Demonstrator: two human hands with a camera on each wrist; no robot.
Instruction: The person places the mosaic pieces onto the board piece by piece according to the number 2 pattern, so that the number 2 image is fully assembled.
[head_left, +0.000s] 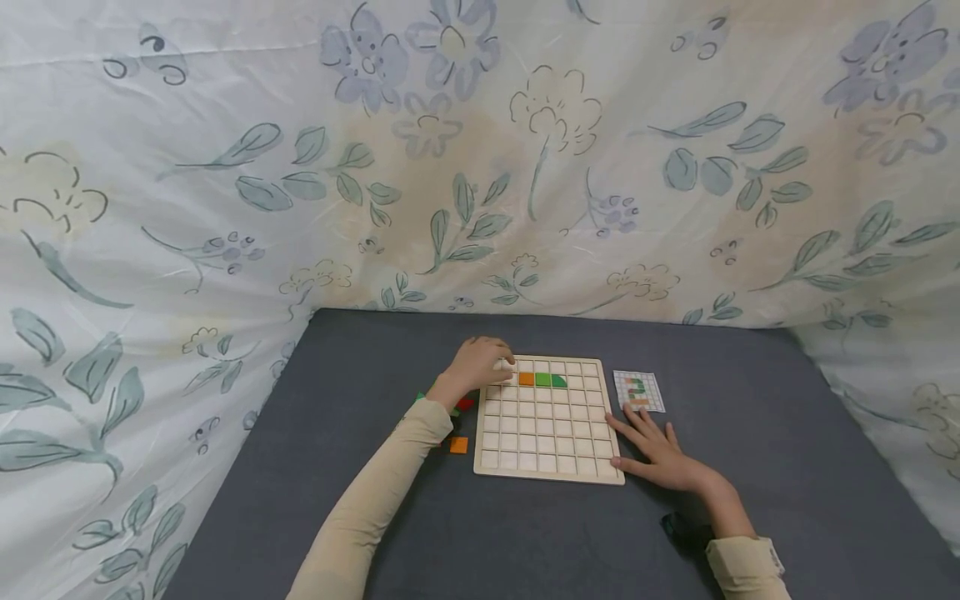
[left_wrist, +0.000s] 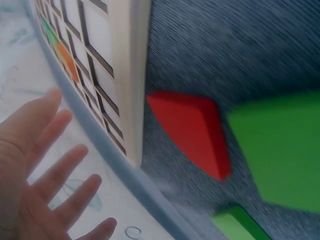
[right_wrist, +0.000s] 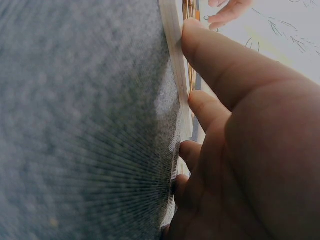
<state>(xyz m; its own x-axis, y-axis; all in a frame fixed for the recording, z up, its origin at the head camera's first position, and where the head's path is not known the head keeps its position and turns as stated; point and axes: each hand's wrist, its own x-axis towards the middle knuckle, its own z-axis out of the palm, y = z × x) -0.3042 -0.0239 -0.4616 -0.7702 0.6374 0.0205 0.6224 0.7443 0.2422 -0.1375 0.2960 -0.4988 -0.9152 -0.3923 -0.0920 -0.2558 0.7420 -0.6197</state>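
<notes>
A wooden grid board lies on the dark table. One row near its far edge bears an orange square, a green square and a green piece with a curved side. My left hand is over the board's far left corner. In the left wrist view its fingers are spread, and no piece shows in them. My right hand rests at the board's right edge, thumb and forefinger touching the rim. Its other fingers reach the pattern card.
Left of the board lie a red piece with a curved side, a large green piece, a smaller green piece and an orange square. My left forearm partly hides this group. A floral cloth hangs behind the table.
</notes>
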